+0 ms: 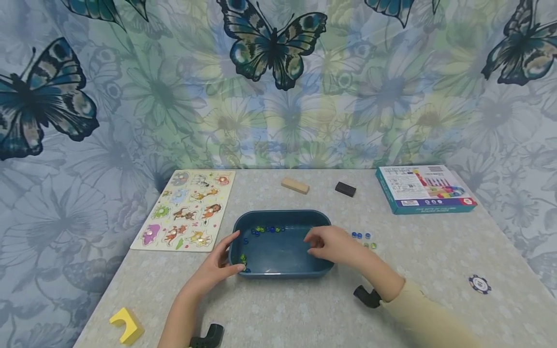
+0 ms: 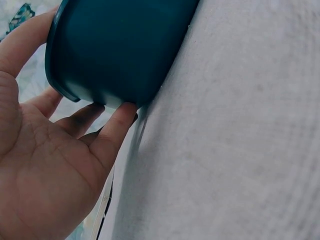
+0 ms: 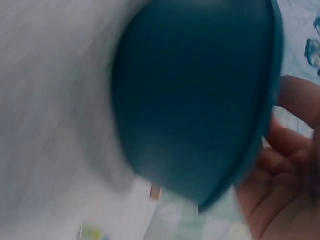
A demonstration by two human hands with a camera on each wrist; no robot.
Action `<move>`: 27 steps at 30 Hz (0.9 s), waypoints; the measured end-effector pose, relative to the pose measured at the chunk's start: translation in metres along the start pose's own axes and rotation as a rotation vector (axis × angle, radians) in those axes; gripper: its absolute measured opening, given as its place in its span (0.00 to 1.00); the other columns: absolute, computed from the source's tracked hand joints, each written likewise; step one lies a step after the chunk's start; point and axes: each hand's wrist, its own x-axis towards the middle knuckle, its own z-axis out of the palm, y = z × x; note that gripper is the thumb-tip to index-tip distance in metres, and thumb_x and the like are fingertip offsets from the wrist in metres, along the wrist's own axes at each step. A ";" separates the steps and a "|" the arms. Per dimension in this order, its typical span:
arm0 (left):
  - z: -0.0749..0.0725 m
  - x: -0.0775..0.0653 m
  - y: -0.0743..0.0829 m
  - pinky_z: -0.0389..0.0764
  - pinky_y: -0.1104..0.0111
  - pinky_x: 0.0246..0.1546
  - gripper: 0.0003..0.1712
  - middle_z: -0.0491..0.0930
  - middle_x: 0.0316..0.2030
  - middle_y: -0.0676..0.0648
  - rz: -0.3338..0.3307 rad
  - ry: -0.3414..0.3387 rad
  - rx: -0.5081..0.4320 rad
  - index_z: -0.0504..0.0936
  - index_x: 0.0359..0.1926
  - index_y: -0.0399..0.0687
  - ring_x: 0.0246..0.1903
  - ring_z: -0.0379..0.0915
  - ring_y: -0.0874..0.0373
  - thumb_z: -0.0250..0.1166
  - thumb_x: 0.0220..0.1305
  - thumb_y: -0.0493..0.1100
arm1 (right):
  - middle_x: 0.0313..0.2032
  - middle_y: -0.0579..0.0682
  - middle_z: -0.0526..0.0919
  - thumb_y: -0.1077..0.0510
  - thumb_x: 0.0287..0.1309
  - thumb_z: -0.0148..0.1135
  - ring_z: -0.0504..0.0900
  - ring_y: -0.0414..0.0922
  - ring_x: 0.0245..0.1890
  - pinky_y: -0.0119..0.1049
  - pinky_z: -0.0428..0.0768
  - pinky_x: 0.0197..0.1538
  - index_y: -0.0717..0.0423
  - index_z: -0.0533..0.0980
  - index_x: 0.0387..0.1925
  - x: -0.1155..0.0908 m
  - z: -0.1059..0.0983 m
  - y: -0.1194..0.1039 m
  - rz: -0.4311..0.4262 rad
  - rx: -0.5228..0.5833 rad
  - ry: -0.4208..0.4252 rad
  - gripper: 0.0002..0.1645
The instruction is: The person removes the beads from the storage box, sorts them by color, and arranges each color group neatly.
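A dark teal rectangular tub [image 1: 283, 275] stands on the table. Inside it, several small blue and green glass beads [image 1: 272, 229] lie along the back wall and in the left corners. My left hand [image 1: 212, 268] grips the tub's left end, thumb at the front corner of the rim; in the left wrist view its fingers [image 2: 119, 127] reach along the outer wall. Over the tub's right end is my right hand [image 1: 332, 244], fingers bent inward above the inside. I cannot tell whether a bead is between its fingertips, which the rim hides in the right wrist view.
Right of the tub lie several blue beads [image 1: 357, 235] and green beads [image 1: 373, 245]. An animal puzzle board [image 1: 226, 193] is at left, a wooden block [image 1: 295, 185] and black block [image 1: 345, 189] behind, a game box [image 1: 426, 188] and poker chip [image 1: 480, 284] at right, a yellow arch [image 1: 128, 326] front left.
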 end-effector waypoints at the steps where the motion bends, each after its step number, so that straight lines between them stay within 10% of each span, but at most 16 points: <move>1: 0.000 0.000 0.000 0.55 0.43 0.61 0.45 0.44 0.72 0.44 -0.003 -0.002 -0.001 0.54 0.70 0.63 0.67 0.44 0.36 0.68 0.56 0.43 | 0.26 0.39 0.78 0.58 0.54 0.65 0.74 0.36 0.26 0.31 0.75 0.29 0.56 0.79 0.41 0.004 0.004 -0.003 0.012 -0.014 -0.036 0.12; 11: 0.000 -0.001 -0.002 0.52 0.43 0.63 0.46 0.45 0.72 0.46 -0.011 -0.007 -0.038 0.54 0.70 0.64 0.68 0.43 0.38 0.68 0.56 0.42 | 0.25 0.39 0.78 0.56 0.48 0.69 0.75 0.38 0.27 0.36 0.75 0.33 0.51 0.80 0.29 0.022 0.025 -0.015 0.095 -0.110 -0.242 0.05; 27: -0.001 0.000 -0.002 0.52 0.43 0.62 0.45 0.43 0.72 0.46 -0.006 -0.026 -0.052 0.53 0.71 0.64 0.69 0.43 0.40 0.67 0.57 0.42 | 0.24 0.38 0.79 0.62 0.51 0.66 0.73 0.34 0.23 0.30 0.73 0.30 0.53 0.81 0.30 0.032 0.047 -0.025 -0.014 0.022 -0.248 0.03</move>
